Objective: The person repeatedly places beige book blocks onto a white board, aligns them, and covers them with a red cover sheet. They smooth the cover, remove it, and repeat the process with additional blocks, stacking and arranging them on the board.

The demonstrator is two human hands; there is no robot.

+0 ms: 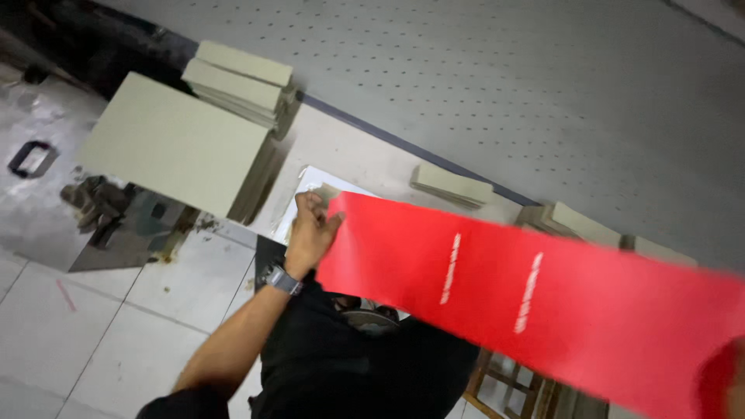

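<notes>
The left hand (310, 229) is closed on one end of a long red sheet of glossy card (535, 299), fingers curled over the top edge and thumb pressed against the face, so the pinch is tight with the sheet's corner caught inside it. A dark wristwatch (281, 278) sits on that wrist. From the pinch the red sheet runs away to the person's right, held up off the work surface and crossing in front of their dark-clothed body; two short lines of pale print run across its width partway along. At the far end, a blurred reddish shape at the picture's edge is probably the right hand (729, 380), but I cannot tell how it is gripping, or whether it is closed on the sheet at all.

Just behind the left hand lies a white sheet of paper (309, 185) on the beige table top (349, 151). Further out from the grip, on the person's left, stands a large stack of pale grey-green boards (174, 143), with a smaller stack of the same board (240, 81) beyond it. A thin pile of narrow board strips (452, 185) lies just above the red sheet, and more board pieces (578, 225) sit along the sheet's upper edge. Beyond them spreads a grey perforated metal bed (504, 85).
</notes>
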